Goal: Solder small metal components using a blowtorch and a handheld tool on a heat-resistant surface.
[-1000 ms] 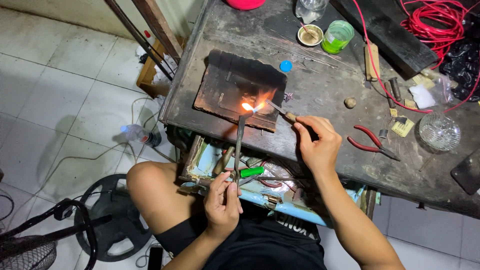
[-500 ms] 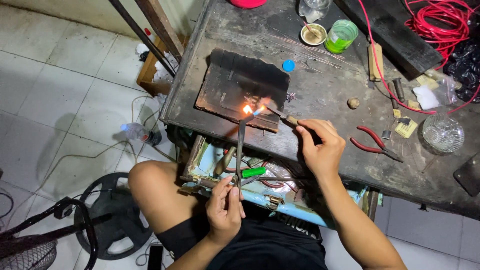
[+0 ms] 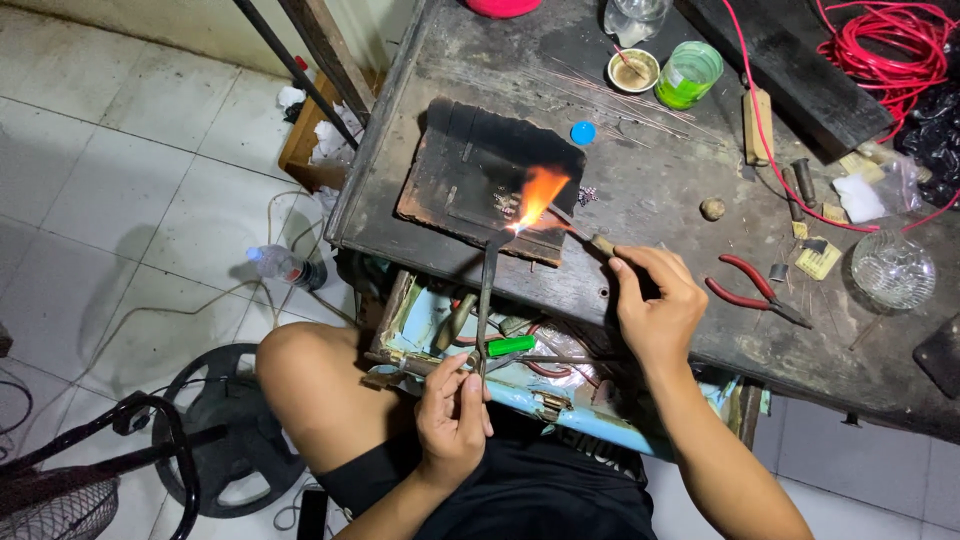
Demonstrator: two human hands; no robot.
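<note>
Gripping torch (image 3: 486, 300) w/ left hand (image 3: 455, 415), right hand (image 3: 655, 310) pinching pick (image 3: 590, 238) nr green tub (image 3: 689, 75).

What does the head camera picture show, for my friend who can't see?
A seated person's left hand aims a torch whose orange flame plays on a charred block, while the right hand holds a thin tool to it. Red pliers lie on the workbench.

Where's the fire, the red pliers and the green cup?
flame (image 3: 541, 190), head view, middle of the orange fire.
red pliers (image 3: 742, 285), head view, on a red handle.
green cup (image 3: 690, 75), head view, on its side.
</note>
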